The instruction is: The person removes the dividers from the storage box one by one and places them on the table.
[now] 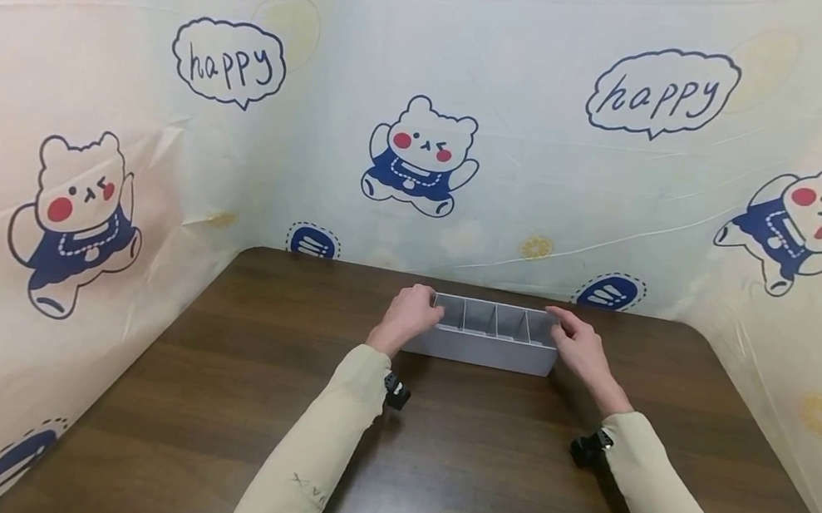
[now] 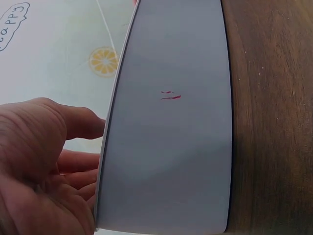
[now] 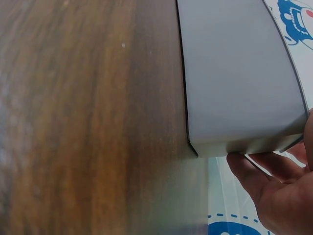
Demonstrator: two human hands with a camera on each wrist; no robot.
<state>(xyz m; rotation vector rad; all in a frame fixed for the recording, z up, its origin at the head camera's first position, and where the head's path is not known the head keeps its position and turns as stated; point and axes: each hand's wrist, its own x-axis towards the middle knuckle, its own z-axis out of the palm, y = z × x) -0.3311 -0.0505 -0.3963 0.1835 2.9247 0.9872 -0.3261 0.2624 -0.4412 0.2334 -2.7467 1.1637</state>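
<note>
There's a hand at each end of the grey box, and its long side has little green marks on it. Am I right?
Almost! The little marks on the long side of the grey box are red, not green; the left wrist view shows them. There is indeed a hand at each end: the left hand and the right hand.

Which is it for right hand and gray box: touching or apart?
Touching: in the right wrist view, the right hand has fingertips against the end of the gray box.
</note>
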